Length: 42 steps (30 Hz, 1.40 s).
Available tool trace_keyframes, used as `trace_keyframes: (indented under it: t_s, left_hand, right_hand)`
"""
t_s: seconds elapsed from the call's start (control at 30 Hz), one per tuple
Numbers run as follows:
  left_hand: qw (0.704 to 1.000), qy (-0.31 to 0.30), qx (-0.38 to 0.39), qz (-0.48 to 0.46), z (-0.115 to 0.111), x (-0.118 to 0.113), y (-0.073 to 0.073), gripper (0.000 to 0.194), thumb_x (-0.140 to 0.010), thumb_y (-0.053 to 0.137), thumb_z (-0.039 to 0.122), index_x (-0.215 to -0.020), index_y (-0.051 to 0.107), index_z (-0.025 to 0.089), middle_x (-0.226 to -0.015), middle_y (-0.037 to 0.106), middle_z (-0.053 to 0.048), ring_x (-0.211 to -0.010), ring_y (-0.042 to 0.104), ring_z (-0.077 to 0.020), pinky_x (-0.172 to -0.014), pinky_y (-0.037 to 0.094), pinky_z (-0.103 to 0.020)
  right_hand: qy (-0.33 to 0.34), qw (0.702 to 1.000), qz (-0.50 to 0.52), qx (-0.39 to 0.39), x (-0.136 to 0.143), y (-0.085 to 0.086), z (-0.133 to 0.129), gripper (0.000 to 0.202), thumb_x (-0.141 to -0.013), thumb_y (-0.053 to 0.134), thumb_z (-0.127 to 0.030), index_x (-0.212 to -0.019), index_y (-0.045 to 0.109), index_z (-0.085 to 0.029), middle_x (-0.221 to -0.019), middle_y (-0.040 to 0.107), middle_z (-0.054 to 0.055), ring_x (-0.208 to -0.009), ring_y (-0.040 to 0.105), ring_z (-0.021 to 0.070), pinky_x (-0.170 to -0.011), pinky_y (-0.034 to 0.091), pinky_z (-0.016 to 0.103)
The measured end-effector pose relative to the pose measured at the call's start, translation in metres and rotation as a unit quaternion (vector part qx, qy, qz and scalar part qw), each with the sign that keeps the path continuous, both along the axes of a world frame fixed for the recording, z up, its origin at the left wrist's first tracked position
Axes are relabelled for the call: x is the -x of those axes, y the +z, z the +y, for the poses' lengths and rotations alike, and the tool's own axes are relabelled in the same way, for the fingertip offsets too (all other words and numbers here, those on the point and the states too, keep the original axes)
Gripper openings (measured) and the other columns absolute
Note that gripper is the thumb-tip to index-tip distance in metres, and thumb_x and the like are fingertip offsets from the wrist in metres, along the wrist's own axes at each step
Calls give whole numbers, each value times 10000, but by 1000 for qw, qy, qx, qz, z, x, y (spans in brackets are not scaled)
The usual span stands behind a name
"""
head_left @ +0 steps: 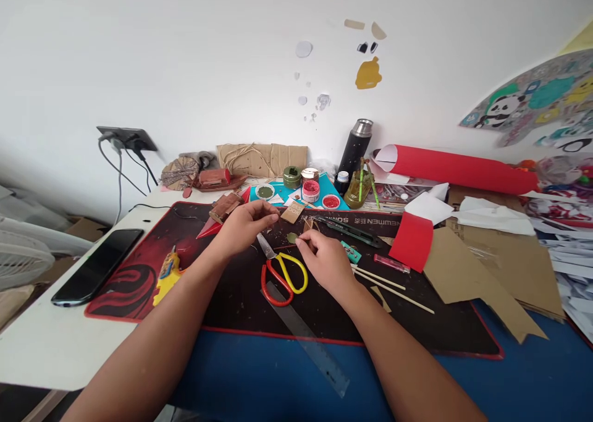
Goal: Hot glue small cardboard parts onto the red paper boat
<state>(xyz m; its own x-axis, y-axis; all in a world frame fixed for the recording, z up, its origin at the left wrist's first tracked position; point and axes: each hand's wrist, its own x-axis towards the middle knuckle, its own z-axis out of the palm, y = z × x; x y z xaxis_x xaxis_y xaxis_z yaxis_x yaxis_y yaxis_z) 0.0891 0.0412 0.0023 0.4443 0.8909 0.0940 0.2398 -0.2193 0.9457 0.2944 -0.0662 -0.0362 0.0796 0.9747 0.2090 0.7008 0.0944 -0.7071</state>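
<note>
Scissors on the mat, phone far left, cardboard right, flask behind.

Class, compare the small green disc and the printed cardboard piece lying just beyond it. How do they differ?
Colour: the green disc is dull green, while the cardboard piece is brown.
Outline: the disc is rounded; the cardboard piece is four-sided.
Size: the disc looks smaller than the cardboard piece.
Surface: the disc shows no lettering; the cardboard piece bears pale print.
Shared: both look flat.
</note>
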Motion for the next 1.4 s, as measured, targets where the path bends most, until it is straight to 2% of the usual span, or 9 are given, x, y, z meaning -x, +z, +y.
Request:
trace_keyframes:
  t_s: [0.17, 0.37, 0.57, 0.77, 0.9, 1.07, 1.23, 1.4]
  left_hand:
    - [997, -10, 51, -49, -3, -1, 4, 481, -741, 888, 620, -896, 730, 193, -847, 735, -29, -770, 641, -184, -751, 525, -323]
    - [996, -16, 62, -55, -5, -3, 4, 476, -720, 914, 606, -896, 746, 197, -896, 759, -40, -808, 665, -197, -788, 538, -340]
    - [997, -19, 63, -43, -5, -3, 3, 480, -716, 920, 609, -890, 752, 194, -967, 798, -70, -888, 706, -231, -840, 559, -366]
    - [993, -34, 96, -60, -9, -7, 3, 452, -712, 936, 573, -885, 758, 195, -949, 802, -61, -872, 715, -227, -856, 573, -376]
    - [992, -44, 103, -52, -13, -10, 2, 434, -715, 939, 542, -896, 761, 190, -917, 794, -57, -843, 712, -223, -844, 565, -379]
    - [993, -43, 95, -48, -16, -13, 0, 409, -720, 933, 529, -882, 758, 197, -886, 767, -43, -792, 676, -207, -797, 566, -369]
    - [992, -49, 94, -63, -18, -15, 0, 398, -743, 917, 521, -879, 741, 191, -891, 762, -41, -818, 683, -204, -812, 564, -359]
    - [989, -69, 110, -74, -19, -18, -3, 427, -738, 917, 535, -888, 727, 184, -850, 741, -29, -765, 668, -184, -754, 547, -334]
  right_hand:
    - [9, 999, -40, 19, 2, 1, 0, 202, -1052, 605, -335, -1031, 781, -238, -768, 775, 21, -690, 692, 213, -641, 368, 310]
    - [9, 997, -74, 25, 2, -1, 0, 208, -1053, 617, -336, -1058, 803, -243, -833, 815, 61, -763, 742, 259, -685, 402, 330]
    - [7, 999, 44, -8, 0, 0, 0, 237, -1042, 600, -386, -1031, 795, -252, -761, 759, 20, -662, 663, 207, -639, 396, 311]
    - [16, 988, 153, 5, 1, -1, 1, 315, -1009, 639, -508, -1063, 789, -236, -679, 651, -19, -619, 585, 182, -604, 381, 304]
    - [15, 978, 206, 0, 2, -1, 2, 302, -996, 633, -482, -1026, 775, -217, -747, 699, 0, -665, 613, 182, -627, 421, 297]
    - [6, 970, 243, 5, 1, 3, 3, 298, -976, 626, -479, -903, 737, -212, -713, 678, 3, -648, 599, 178, -604, 423, 288]
    - [27, 957, 287, 23, 2, 6, 2, 341, -954, 648, -551, -917, 722, -219, -649, 575, -25, -563, 489, 154, -527, 358, 275]
    - [24, 961, 274, 23, 1, 6, 2, 348, -930, 680, -560, -878, 716, -217, -617, 535, -34, -548, 448, 148, -515, 348, 277]
